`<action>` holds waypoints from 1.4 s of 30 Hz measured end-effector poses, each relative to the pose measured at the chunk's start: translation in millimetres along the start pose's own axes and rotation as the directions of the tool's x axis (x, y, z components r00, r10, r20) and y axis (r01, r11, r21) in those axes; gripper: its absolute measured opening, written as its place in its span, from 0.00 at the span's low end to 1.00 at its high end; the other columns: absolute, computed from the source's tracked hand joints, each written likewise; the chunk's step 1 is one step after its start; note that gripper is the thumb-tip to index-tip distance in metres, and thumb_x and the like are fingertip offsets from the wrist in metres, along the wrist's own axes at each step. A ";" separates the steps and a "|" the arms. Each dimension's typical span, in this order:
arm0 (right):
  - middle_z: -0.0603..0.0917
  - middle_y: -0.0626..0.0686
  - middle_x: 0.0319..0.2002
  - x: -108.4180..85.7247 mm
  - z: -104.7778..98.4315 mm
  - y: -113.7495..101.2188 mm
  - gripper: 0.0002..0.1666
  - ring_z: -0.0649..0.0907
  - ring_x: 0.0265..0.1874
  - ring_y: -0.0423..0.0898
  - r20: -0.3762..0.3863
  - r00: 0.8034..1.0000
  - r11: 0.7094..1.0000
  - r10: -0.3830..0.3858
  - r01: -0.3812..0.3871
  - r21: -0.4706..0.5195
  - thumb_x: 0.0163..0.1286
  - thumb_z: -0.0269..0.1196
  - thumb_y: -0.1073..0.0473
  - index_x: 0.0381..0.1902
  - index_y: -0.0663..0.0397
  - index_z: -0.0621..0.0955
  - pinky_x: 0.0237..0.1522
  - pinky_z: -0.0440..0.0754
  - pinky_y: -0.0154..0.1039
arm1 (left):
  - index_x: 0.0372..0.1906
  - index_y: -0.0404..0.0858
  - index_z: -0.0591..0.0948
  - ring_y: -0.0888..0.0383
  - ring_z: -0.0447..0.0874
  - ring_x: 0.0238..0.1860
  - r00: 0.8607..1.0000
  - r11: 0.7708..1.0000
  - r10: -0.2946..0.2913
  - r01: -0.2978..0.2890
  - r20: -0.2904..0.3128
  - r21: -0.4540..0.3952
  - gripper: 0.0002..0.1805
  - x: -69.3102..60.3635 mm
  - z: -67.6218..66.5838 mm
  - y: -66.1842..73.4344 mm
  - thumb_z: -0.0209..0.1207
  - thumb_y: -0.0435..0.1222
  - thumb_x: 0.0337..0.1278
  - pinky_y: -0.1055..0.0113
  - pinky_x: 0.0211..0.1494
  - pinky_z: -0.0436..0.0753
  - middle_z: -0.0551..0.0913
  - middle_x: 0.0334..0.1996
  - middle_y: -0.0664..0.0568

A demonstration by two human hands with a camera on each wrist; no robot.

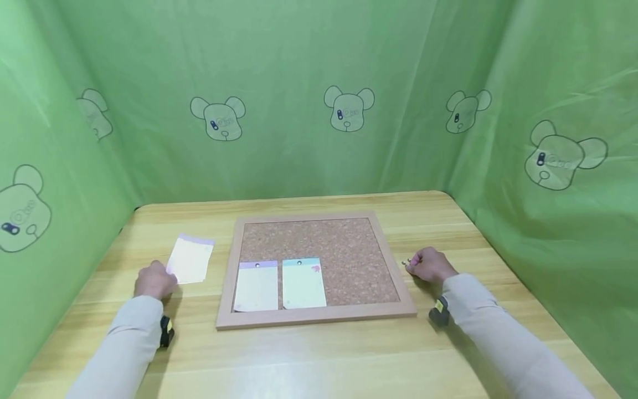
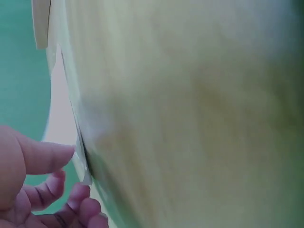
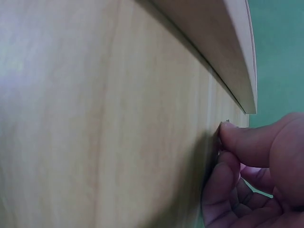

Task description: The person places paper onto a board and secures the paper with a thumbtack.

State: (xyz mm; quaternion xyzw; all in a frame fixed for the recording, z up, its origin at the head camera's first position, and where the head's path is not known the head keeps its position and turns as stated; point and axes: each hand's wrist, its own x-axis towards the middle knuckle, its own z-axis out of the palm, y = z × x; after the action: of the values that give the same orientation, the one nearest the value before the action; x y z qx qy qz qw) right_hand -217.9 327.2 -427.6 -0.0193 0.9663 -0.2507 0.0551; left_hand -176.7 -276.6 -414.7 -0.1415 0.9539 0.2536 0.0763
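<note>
Beside the left of the corkboard, my left hand is at the lower-left corner of white sheets with a purple top strip. In the left wrist view, the thumb of that hand touches the paper; its other fingers curl below, apart from the thumb. Right of the board, my right hand is low at the table beside small metallic pins. The right wrist view shows this hand with thumb and forefinger close together; whether a pin is between them cannot be told.
A purple-topped sheet and a blue-topped sheet lie side by side at the board's lower left, each with a round pin at its top. The board's wooden frame stands between the hands. Green curtains surround the table.
</note>
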 end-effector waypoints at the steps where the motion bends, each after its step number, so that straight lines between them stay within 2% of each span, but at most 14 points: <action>1: 0.79 0.52 0.26 0.3 -0.3 0.0 0.10 0.78 0.30 0.51 -0.002 1.000 1.000 -0.001 0.001 0.003 0.62 0.65 0.58 0.26 0.58 0.78 0.34 0.75 0.43 | 0.43 0.16 0.67 0.27 0.75 0.41 1.000 1.000 0.004 -0.004 -0.015 -0.009 0.17 0.3 -1.1 0.3 0.48 0.29 0.56 0.40 0.47 0.78 0.72 0.38 0.21; 3: 0.79 0.52 0.27 1.0 -0.1 0.0 0.09 0.78 0.31 0.51 -0.006 1.000 1.000 0.001 -0.001 0.007 0.62 0.65 0.59 0.26 0.58 0.78 0.34 0.75 0.43 | 0.39 0.19 0.69 0.32 0.76 0.37 0.999 1.000 0.004 -0.005 -0.042 -0.026 0.13 1.3 -3.0 0.6 0.48 0.28 0.54 0.45 0.42 0.80 0.75 0.34 0.25; 6: 0.80 0.55 0.30 1.5 0.4 -0.6 0.09 0.78 0.34 0.53 -0.009 1.000 1.000 0.010 -0.010 0.028 0.61 0.66 0.59 0.30 0.60 0.78 0.37 0.75 0.46 | 0.38 0.20 0.71 0.37 0.76 0.34 0.996 0.995 -0.002 -0.006 -0.086 -0.098 0.11 0.7 -5.1 1.0 0.48 0.27 0.54 0.50 0.36 0.79 0.76 0.33 0.28; 9: 0.81 0.58 0.34 2.1 0.9 -1.0 0.09 0.78 0.38 0.57 -0.004 1.000 0.999 0.013 -0.013 0.038 0.61 0.66 0.60 0.34 0.60 0.78 0.41 0.75 0.52 | 0.43 0.21 0.72 0.36 0.75 0.38 0.989 0.982 -0.010 -0.019 -0.151 -0.188 0.14 -2.3 -5.8 2.8 0.50 0.28 0.56 0.50 0.38 0.78 0.77 0.38 0.27; 12: 0.81 0.61 0.37 2.3 0.7 -0.8 0.09 0.77 0.40 0.60 0.004 1.000 0.999 0.013 -0.013 0.038 0.61 0.66 0.60 0.36 0.60 0.79 0.44 0.74 0.56 | 0.44 0.23 0.72 0.36 0.74 0.41 0.969 0.962 -0.017 -0.051 -0.248 -0.267 0.13 -6.7 -6.5 7.5 0.51 0.29 0.57 0.48 0.42 0.77 0.76 0.40 0.29; 14: 0.81 0.61 0.37 2.4 0.9 -0.8 0.09 0.77 0.39 0.59 0.002 1.000 0.999 0.013 -0.013 0.035 0.61 0.66 0.60 0.36 0.60 0.79 0.43 0.74 0.56 | 0.43 0.25 0.72 0.37 0.74 0.42 0.948 0.950 -0.030 -0.072 -0.318 -0.304 0.11 -9.7 -8.0 11.7 0.51 0.30 0.58 0.49 0.44 0.76 0.76 0.39 0.31; 17: 0.81 0.59 0.35 2.2 1.2 -0.9 0.08 0.77 0.36 0.57 -0.001 1.000 0.999 0.012 -0.012 0.038 0.61 0.66 0.60 0.35 0.58 0.79 0.41 0.73 0.53 | 0.43 0.27 0.71 0.40 0.75 0.40 0.927 0.934 -0.047 -0.092 -0.372 -0.346 0.11 -13.8 -10.9 19.3 0.51 0.29 0.57 0.54 0.41 0.76 0.77 0.38 0.35; 20: 0.81 0.57 0.34 2.6 1.9 0.2 0.07 0.77 0.35 0.55 -0.001 1.000 0.999 0.009 -0.009 0.043 0.61 0.65 0.60 0.33 0.57 0.79 0.39 0.73 0.51 | 0.48 0.27 0.70 0.43 0.78 0.41 0.925 0.920 -0.054 -0.100 -0.375 -0.378 0.14 -17.9 -12.2 27.7 0.51 0.29 0.57 0.59 0.39 0.76 0.80 0.40 0.37; 25: 0.82 0.55 0.32 2.8 3.2 0.6 0.05 0.77 0.35 0.55 -0.006 1.000 0.999 0.003 -0.002 0.041 0.62 0.65 0.61 0.30 0.56 0.79 0.41 0.74 0.53 | 0.63 0.29 0.63 0.40 0.79 0.48 0.951 0.892 -0.031 -0.112 -0.306 -0.438 0.26 -26.3 -7.9 40.2 0.52 0.30 0.61 0.56 0.44 0.79 0.77 0.52 0.33; 29: 0.81 0.54 0.30 2.6 3.0 0.0 0.05 0.77 0.33 0.54 -0.014 1.000 0.999 -0.003 0.004 0.042 0.60 0.65 0.61 0.30 0.56 0.79 0.39 0.74 0.50 | 0.69 0.33 0.61 0.39 0.79 0.49 0.968 0.884 0.036 -0.148 -0.250 -0.444 0.30 -32.8 -4.1 48.4 0.52 0.31 0.63 0.55 0.43 0.82 0.70 0.60 0.30; 32: 0.79 0.53 0.28 2.1 2.7 -0.7 0.06 0.76 0.31 0.52 -0.013 1.000 0.998 0.003 -0.002 0.058 0.60 0.66 0.61 0.33 0.58 0.79 0.35 0.72 0.46 | 0.69 0.34 0.66 0.44 0.84 0.41 0.966 0.884 0.094 -0.193 -0.242 -0.426 0.28 -36.8 -2.0 54.8 0.52 0.31 0.64 0.63 0.37 0.84 0.68 0.63 0.30; 35: 0.78 0.53 0.27 1.5 2.3 -1.2 0.08 0.75 0.29 0.50 -0.011 1.000 0.997 0.007 -0.006 0.080 0.60 0.66 0.62 0.35 0.59 0.79 0.32 0.70 0.42 | 0.67 0.34 0.70 0.49 0.86 0.35 0.957 0.878 0.119 -0.227 -0.265 -0.423 0.25 -40.9 -1.6 61.1 0.51 0.33 0.65 0.68 0.31 0.82 0.71 0.61 0.33; 40: 0.78 0.53 0.27 0.2 1.8 -2.3 0.08 0.75 0.28 0.49 -0.010 1.000 0.995 -0.002 0.003 0.096 0.61 0.66 0.62 0.35 0.61 0.80 0.30 0.70 0.40 | 0.66 0.36 0.72 0.47 0.86 0.37 0.949 0.849 0.118 -0.249 -0.293 -0.465 0.23 -45.7 -2.8 69.6 0.48 0.38 0.70 0.68 0.26 0.79 0.82 0.51 0.37; 42: 0.78 0.53 0.27 0.3 2.3 -2.5 0.07 0.75 0.28 0.49 -0.010 1.000 0.996 -0.003 0.004 0.089 0.61 0.66 0.62 0.34 0.60 0.80 0.30 0.71 0.40 | 0.65 0.35 0.73 0.47 0.86 0.37 0.947 0.838 0.130 -0.263 -0.293 -0.479 0.22 -46.4 -2.2 72.2 0.47 0.39 0.72 0.69 0.26 0.80 0.83 0.49 0.37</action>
State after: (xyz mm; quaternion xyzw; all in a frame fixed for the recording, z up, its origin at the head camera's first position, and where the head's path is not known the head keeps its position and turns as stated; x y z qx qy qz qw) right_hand -217.8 323.8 -428.4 -0.0172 0.9545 -0.2935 0.0507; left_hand -155.1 -207.0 -369.3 -0.0878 0.8633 0.4845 -0.1107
